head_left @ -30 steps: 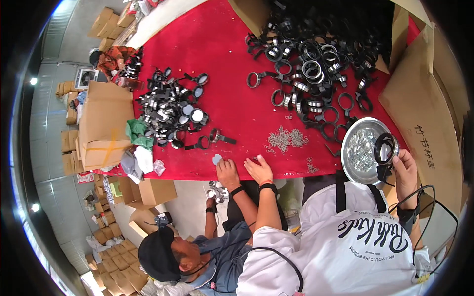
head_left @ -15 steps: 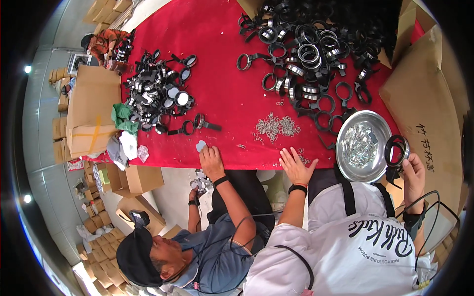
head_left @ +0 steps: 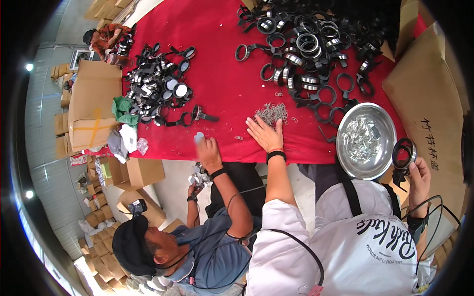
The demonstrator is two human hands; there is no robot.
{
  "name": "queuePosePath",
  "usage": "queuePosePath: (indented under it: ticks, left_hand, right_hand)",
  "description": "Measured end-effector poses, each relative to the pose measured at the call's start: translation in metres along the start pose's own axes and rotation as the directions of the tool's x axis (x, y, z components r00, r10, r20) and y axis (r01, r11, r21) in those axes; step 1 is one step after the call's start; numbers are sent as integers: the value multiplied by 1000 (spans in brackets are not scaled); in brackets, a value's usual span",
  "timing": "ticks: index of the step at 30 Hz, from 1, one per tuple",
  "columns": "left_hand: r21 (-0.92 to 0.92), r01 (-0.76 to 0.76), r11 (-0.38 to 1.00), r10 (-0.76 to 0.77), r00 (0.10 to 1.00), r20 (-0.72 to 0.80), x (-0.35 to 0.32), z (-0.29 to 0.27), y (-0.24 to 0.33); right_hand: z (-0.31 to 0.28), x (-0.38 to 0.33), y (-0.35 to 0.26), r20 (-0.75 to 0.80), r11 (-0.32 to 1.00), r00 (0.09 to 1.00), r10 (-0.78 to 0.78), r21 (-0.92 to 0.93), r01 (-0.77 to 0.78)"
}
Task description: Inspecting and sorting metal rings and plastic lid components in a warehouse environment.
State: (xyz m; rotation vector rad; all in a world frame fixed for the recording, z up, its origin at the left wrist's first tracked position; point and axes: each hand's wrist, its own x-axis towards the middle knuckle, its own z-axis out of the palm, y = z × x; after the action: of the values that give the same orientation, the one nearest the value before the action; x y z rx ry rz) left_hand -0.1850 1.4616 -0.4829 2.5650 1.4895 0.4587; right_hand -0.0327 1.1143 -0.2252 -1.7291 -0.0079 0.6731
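Observation:
My left hand (head_left: 266, 135) lies flat with its fingers spread, the fingertips at the near edge of a pile of small metal clips (head_left: 273, 113) on the red cloth (head_left: 222, 89). At the right, my right hand (head_left: 419, 176) grips a black ring with a tab (head_left: 405, 152), held upright just beside the rim of a steel bowl (head_left: 344, 160). Inside the bowl are many thin shiny metal pieces (head_left: 363, 140). Far from my hands, a large heap of black rings with silver bands (head_left: 308, 44) covers the back right of the table.
A co-worker sits to my left, one hand (head_left: 210, 155) near a pale disc (head_left: 198, 136), the other holding several discs (head_left: 198, 177). Another heap of black rings (head_left: 158, 84) lies at the left. A tall cardboard box (head_left: 424, 84) stands at the right. Cables run along my arms.
My left hand has slid left and forward from the table's edge to the clip pile, which is now more gathered. The held black ring has shifted slightly right and nearer.

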Motion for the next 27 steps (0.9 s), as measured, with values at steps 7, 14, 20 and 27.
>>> queuePosePath:
  ticks: [7, 14, 20, 27]
  left_hand:
    - [39, 360, 932, -357, 932, -57, -11, -4, -50]
    - [-123, 102, 987, -65, 959, 275, -23, -17, -39]
    - [-205, -51, 977, 117, 939, 323, -54, -26, 10]
    - [12, -30, 999, 28, 992, 125, -11, 9, 17]
  right_hand:
    - [13, 1, -3, 47, 999, 999, -9, 49, 7]
    - [38, 1, -16, 14, 994, 1000, -25, 105, 23]
    - [72, 4, -32, 41, 999, 999, -13, 32, 12]
    - [85, -5, -41, -126, 998, 992, -23, 51, 30]
